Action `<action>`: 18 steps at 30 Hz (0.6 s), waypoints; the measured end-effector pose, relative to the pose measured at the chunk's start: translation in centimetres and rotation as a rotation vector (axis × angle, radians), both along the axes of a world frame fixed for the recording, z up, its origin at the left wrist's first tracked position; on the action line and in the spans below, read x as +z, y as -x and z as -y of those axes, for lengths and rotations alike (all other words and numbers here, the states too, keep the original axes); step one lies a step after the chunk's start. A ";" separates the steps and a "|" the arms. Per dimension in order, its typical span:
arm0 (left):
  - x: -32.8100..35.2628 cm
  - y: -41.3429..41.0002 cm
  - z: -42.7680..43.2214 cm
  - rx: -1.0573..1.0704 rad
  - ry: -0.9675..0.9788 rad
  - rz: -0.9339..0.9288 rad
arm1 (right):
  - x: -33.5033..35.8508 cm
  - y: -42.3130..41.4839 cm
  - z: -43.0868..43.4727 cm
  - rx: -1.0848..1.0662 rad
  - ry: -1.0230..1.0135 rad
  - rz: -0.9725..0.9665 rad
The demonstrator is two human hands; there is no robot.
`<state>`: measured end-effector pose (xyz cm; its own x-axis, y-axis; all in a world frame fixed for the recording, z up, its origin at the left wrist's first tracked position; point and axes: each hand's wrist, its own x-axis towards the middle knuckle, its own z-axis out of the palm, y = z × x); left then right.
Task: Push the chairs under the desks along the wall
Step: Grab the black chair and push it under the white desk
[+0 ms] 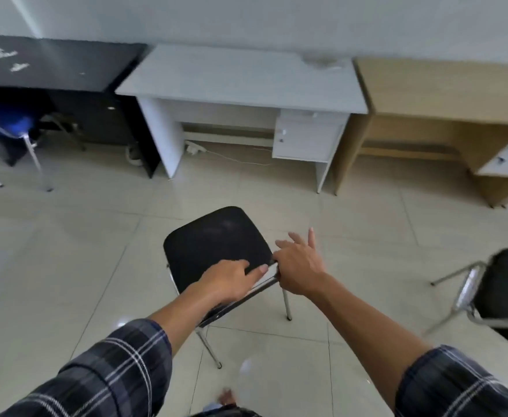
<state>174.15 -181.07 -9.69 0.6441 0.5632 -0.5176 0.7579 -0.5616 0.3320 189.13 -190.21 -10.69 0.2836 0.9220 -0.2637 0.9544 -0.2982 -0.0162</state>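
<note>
A black padded chair point(213, 236) with chrome legs stands on the tiled floor in front of me, facing the white desk point(240, 82) at the wall. My left hand point(231, 278) grips the top of its backrest. My right hand point(299, 266) rests on the backrest's right end, thumb behind it and fingers spread and lifted. A black desk point(54, 64) stands left of the white one and a wood-coloured desk point(445, 88) right of it. Another black chair point(505, 284) sits at the right edge. A blue chair point(6, 121) is at the black desk.
A power strip point(195, 148) and a thin white cable point(237, 159) lie on the floor under the white desk, beside its drawer unit point(307, 139). My foot point(227, 398) shows at the bottom. Tiled floor lies between the chair and the desks.
</note>
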 end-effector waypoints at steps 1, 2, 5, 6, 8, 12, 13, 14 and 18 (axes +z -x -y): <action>0.0 0.3 0.2 0.009 0.015 -0.003 | -0.2 -0.4 -0.3 0.064 0.014 0.027; 0.1 0.6 0.3 0.016 0.020 -0.002 | -0.4 -0.7 -0.5 0.126 0.041 0.050; 0.6 1.1 0.9 0.023 0.014 0.023 | -0.6 -2.0 -0.9 0.280 0.022 0.079; 0.7 1.2 1.1 0.026 0.020 0.026 | -0.6 -2.4 -1.1 0.326 0.016 0.074; 0.9 1.4 1.8 0.012 0.005 0.007 | -0.4 -3.2 -1.3 0.382 -0.005 0.019; -0.1 1.6 3.6 0.060 -0.327 -0.098 | -0.6 -4.2 -1.1 0.418 0.009 -0.092; -0.4 1.5 4.1 0.112 -0.383 -0.129 | -0.6 -4.4 -1.1 0.446 0.025 -0.089; -0.7 1.3 4.7 0.166 -0.407 -0.157 | -0.6 -4.7 -1.0 0.485 0.042 -0.072; -1.3 1.1 5.3 0.233 -0.484 -0.241 | 0.2 -4.5 -1.4 0.561 0.045 0.020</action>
